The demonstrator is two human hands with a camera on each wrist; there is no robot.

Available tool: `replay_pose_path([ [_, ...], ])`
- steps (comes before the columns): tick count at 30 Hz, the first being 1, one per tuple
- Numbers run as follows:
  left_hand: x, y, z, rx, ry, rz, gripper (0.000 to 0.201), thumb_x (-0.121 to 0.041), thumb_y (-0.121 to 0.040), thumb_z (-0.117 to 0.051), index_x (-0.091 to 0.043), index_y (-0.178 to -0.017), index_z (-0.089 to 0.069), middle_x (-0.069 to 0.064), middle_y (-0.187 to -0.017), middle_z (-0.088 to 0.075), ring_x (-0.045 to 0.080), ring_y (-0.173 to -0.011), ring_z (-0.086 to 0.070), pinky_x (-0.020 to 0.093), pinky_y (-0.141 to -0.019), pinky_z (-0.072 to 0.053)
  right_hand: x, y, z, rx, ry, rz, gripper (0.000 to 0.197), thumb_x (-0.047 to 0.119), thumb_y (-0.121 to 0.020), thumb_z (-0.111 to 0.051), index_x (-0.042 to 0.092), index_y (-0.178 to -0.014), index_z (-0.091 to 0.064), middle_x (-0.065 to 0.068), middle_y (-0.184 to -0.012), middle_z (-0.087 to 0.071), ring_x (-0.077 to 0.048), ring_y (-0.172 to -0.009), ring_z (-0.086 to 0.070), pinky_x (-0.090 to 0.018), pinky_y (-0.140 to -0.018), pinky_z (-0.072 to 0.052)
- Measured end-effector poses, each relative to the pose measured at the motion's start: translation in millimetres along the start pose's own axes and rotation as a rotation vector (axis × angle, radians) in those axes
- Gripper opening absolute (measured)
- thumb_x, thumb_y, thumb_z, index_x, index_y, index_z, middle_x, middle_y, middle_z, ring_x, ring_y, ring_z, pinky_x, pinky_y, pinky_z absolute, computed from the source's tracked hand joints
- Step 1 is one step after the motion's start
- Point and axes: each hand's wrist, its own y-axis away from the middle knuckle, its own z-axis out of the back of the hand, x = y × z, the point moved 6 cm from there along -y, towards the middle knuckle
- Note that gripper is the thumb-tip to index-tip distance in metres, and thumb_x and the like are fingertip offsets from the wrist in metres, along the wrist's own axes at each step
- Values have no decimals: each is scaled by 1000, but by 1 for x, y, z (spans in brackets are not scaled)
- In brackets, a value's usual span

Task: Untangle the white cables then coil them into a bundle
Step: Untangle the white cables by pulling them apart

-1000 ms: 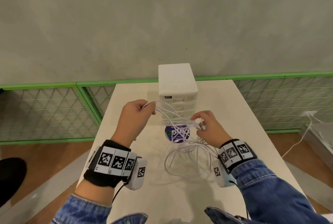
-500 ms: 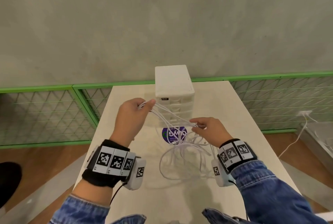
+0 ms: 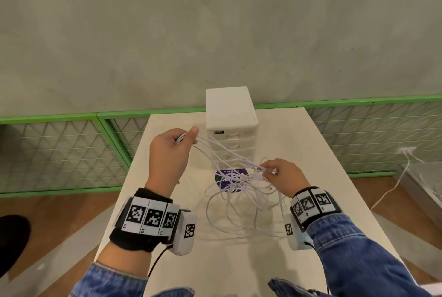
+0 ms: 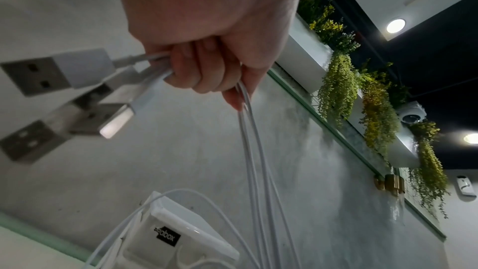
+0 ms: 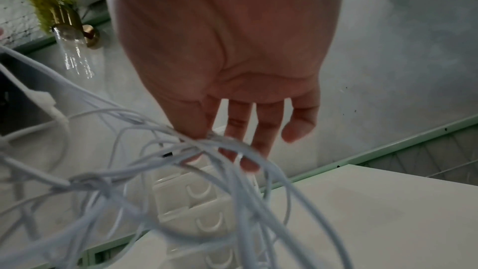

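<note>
Several white cables hang in a loose tangle between my hands above the table. My left hand is raised at the left and grips a bunch of strands near their ends. In the left wrist view its fingers curl round the cables, and the USB plugs stick out to the left. Lower and to the right, my right hand pinches strands between thumb and forefinger. The right wrist view shows its other fingers straight, with the cables looping below.
A white drawer box stands at the table's far middle, just behind the cables. A purple round sticker lies on the table under the tangle. Green mesh fencing runs behind the table. Another white cable hangs off to the right.
My hands have drawn a little further apart: the left one rose, the right one moved slightly right. The strands between them are stretched longer, and the loops below have spread.
</note>
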Motion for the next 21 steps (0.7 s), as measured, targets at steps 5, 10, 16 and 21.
replay_pose_path([
  [5,8,5,-20,141,-19,54,32,-33,-93,-57,-15,-67,-64,-7,-43,-43,7,-39,-34,17,-40,-25,15,7,13,-169,128,129,21,46,-80,-65,31,-92,-73,7,-113,-56,-16,-115,-39,-32,-89,-23],
  [10,14,16,-45,299,-74,105,31,-34,-94,-52,-15,-75,-67,-6,-37,-36,8,-37,-34,21,-43,-21,47,13,13,-302,82,370,19,40,-79,-68,23,-78,-76,4,-105,-62,-20,-107,-48,-37,-92,-34],
  [16,32,7,-28,241,-151,126,26,-30,-93,-54,-10,-82,-68,-7,-53,-45,10,-49,-39,29,-50,-27,44,18,24,-250,-248,302,19,21,-94,-51,21,-103,-68,6,-81,-71,-11,-73,-61,-28,-69,-46],
  [21,57,-3,3,139,-194,187,24,-24,-92,-55,-15,-74,-67,-2,-54,-48,15,-50,-39,30,-50,-28,9,14,40,-437,-360,150,16,11,-95,-47,19,-95,-61,5,-83,-68,-14,-74,-58,-17,-65,-41],
])
